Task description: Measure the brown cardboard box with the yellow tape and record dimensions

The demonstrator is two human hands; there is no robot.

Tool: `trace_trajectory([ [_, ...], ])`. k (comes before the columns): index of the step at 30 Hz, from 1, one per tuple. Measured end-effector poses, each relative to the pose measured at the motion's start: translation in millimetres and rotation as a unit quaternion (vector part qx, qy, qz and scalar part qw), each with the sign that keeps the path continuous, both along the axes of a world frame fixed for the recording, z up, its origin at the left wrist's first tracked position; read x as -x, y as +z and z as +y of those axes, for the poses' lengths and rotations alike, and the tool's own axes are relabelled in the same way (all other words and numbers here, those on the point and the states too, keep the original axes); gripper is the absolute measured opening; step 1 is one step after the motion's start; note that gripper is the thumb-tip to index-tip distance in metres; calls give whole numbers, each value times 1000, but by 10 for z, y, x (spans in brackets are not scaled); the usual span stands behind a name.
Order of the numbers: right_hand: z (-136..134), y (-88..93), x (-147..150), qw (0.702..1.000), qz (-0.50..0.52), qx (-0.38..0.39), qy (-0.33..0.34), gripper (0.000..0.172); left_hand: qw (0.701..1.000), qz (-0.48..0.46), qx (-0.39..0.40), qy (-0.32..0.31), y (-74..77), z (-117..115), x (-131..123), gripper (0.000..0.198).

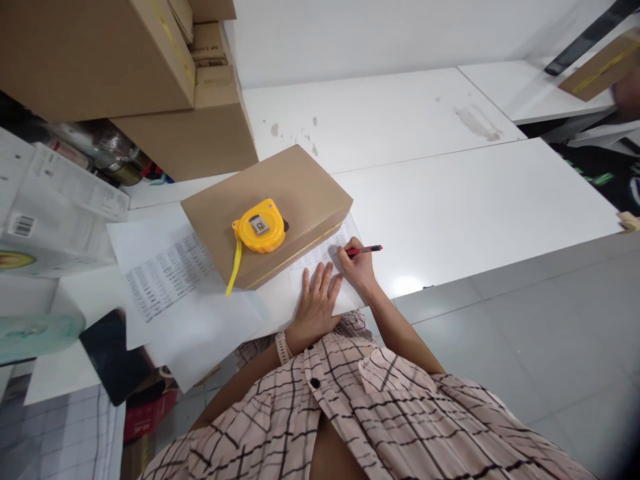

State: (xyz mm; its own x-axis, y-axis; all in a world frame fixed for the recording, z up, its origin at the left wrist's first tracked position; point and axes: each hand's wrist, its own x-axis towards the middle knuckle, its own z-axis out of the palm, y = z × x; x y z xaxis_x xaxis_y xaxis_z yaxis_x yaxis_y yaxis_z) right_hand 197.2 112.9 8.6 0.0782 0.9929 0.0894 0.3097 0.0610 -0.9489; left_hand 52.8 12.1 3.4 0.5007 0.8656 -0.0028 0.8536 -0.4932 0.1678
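My right hand (356, 265) was closed around a red pen (365, 251), held between the thumb and the fingers near its lower part. The pen was slim, with a red barrel and a darker part with a pale marking; its rear end pointed to the right, beyond my hand. It was above the printed sheet (320, 254), close to the near edge of the white table (450, 207). I cannot tell if its tip touched the paper. This sheet was white, with small rows of grey print, and one part of it was hidden by the cardboard box (295, 183).

My left hand (319, 299) gripped nothing; it lay flat on the sheet, the fingers a little spread, just beside the right one, and its wrist was at the near edge.

The box was plain brown, with a yellow line along its near side, and it sat askew to the table edge. On its top rested a yellow tape measure (261, 227), with its strap (233, 270) hanging over the box's near edge. More printed papers (167, 280) lay toward the left end of the table.
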Motion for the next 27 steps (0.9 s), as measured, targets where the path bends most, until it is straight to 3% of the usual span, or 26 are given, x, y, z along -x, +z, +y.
trace_trajectory([
  [27, -3, 1, -1, 1000, -10, -3, -8, 29, 1000, -11, -4, 2, -23, 4, 8, 89],
])
